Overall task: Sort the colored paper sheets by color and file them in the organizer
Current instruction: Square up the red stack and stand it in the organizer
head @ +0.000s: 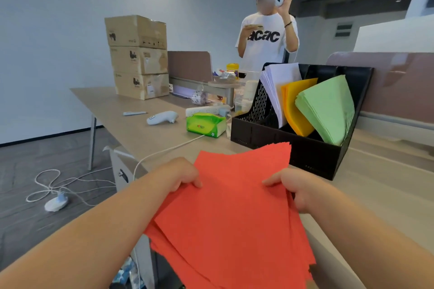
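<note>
A loose stack of red paper sheets [234,218] is held up over the near edge of the desk. My left hand [180,176] grips its left edge, and my right hand [296,187] grips its right edge. Just beyond stands the black file organizer [312,159]. In its slots, from left to right, are white sheets [279,82], orange sheets [293,105] and green sheets [328,105], all leaning to the right. The rightmost slot looks dark; its contents are hidden.
On the wooden desk [131,124] lie a green tissue pack [205,124], a white controller [162,118], a pen [134,113], a power strip [206,110] and stacked cardboard boxes [138,58]. A person in a white T-shirt [267,40] stands behind. Cables [58,183] lie on the floor at left.
</note>
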